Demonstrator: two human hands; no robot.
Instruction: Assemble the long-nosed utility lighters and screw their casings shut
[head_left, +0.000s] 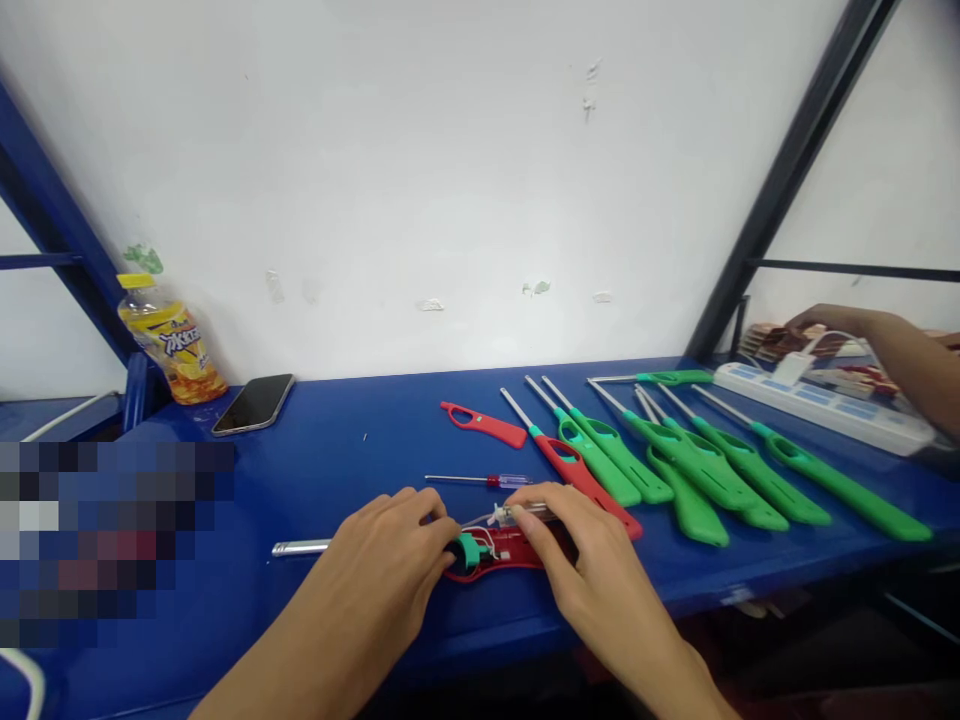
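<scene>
An opened long-neck lighter lies in front of me, its red half shell point(499, 572) showing a green trigger part point(469, 549) and thin white wires. Its metal tube point(300, 547) sticks out to the left, past my left hand point(394, 545), whose fingers are closed on the lighter near the trigger. Above the shell, my right hand point(577, 540) pinches a clear plastic fuel tank point(517, 514) between thumb and fingers. The tank's far end is hidden under that hand. Just beyond lies a screwdriver point(487, 481) with a clear purple and red handle.
A loose red shell half point(484, 424) lies farther back. At right are a red lighter point(585, 480) and several green lighters point(690, 460). A power strip point(825, 405) stands near another person's hand point(817, 318). A phone point(255, 403) and a bottle point(172, 340) are at left.
</scene>
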